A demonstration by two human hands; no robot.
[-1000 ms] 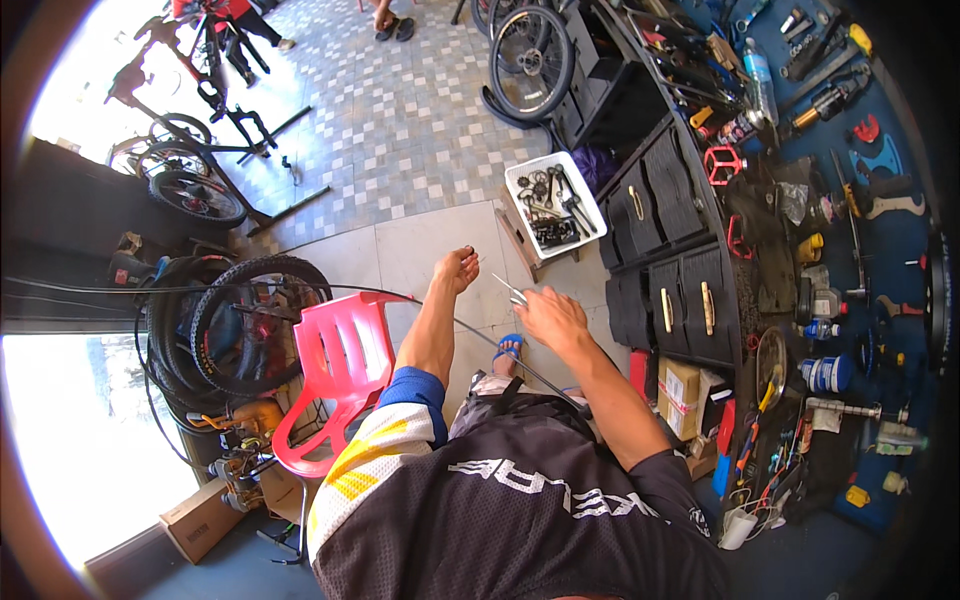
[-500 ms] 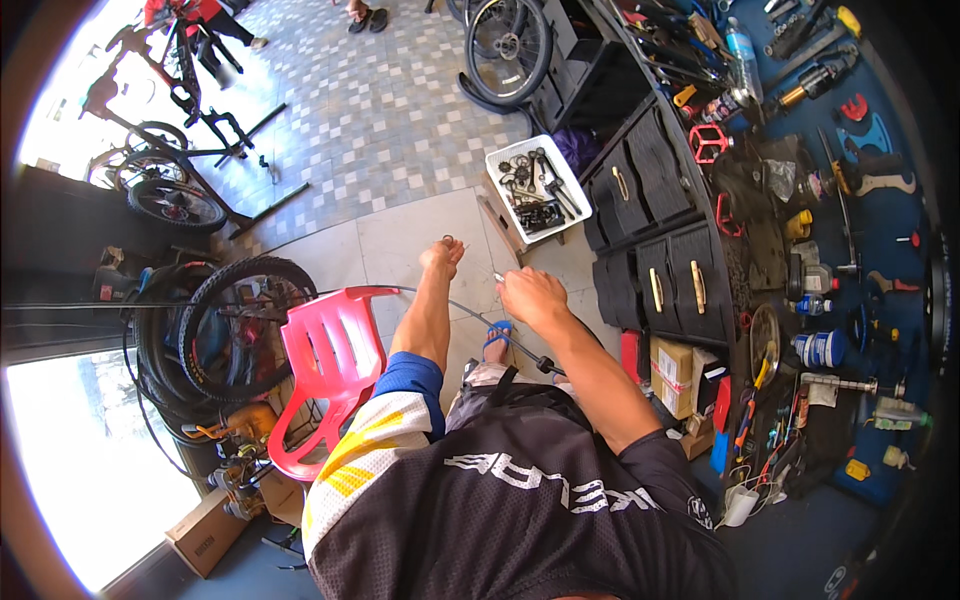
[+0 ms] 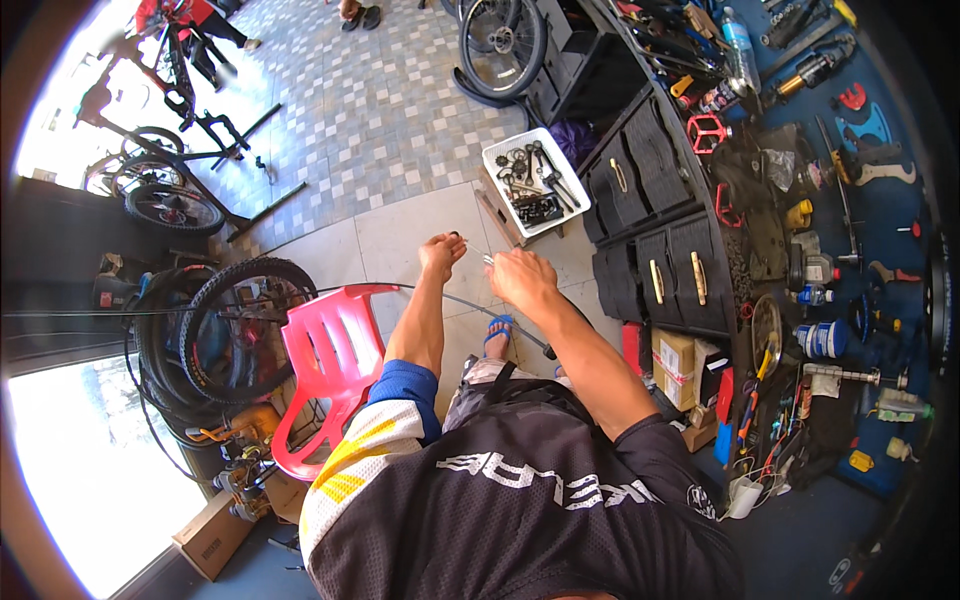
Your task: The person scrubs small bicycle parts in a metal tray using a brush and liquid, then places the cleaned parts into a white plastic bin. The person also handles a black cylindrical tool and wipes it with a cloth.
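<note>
My left hand (image 3: 441, 257) is closed in front of me, with a tiny dark piece showing at its fingertips; its kind is too small to make out. Close by on the right, my right hand (image 3: 522, 278) is wrapped around a thin silver rod-like piece (image 3: 488, 259), whose tip points toward the left hand. A fine pale line seems to run between the two hands. Below them a thin black cable (image 3: 455, 298) curves from the red chair toward my right forearm, which hides part of it.
A white basket (image 3: 489, 163) of bike parts stands ahead on a low stand. To the right is a dark workbench (image 3: 765, 240) crowded with tools and bottles. A red plastic chair (image 3: 335, 345) and tires (image 3: 190, 340) are at left. Further off stand a bike (image 3: 178, 100) and a person (image 3: 205, 30).
Both hands have come nearer each other, the left shifting slightly up and right, the right moving left and up. A dark knob on the cable has mostly slipped behind my right forearm.
</note>
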